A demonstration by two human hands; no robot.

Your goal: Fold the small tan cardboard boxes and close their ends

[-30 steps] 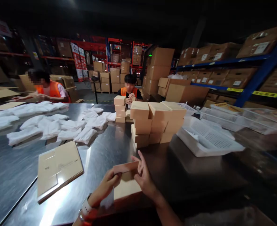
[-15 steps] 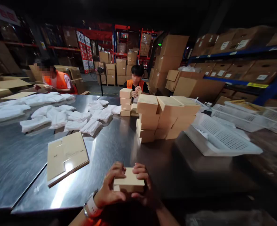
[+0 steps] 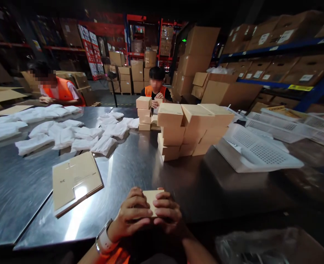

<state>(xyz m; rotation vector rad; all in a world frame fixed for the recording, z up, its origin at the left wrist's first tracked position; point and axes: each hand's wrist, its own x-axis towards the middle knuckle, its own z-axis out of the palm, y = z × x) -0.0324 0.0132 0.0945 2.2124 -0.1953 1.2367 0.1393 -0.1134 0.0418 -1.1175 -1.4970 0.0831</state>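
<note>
Both my hands grip one small tan cardboard box [image 3: 152, 196] at the near edge of the steel table [image 3: 134, 165]. My left hand [image 3: 131, 216] wraps its left side, fingers curled over the top; a white watch sits on that wrist. My right hand [image 3: 166, 212] closes over its right side, fingers pressed on the lid. A stack of flat unfolded box blanks [image 3: 75, 181] lies to the left of my hands. Further back stands a pile of finished tan boxes [image 3: 190, 130].
White folded packets [image 3: 62, 134] lie spread over the left half of the table. A smaller box stack [image 3: 144, 113] stands before a person in an orange vest [image 3: 156, 90]; another person in orange [image 3: 55, 91] works at far left. White perforated trays [image 3: 257, 152] lie right. Shelves of cartons surround.
The box went from open flaps held apart to a closed box. My hands drew it nearer to me and now clasp tightly over its top.
</note>
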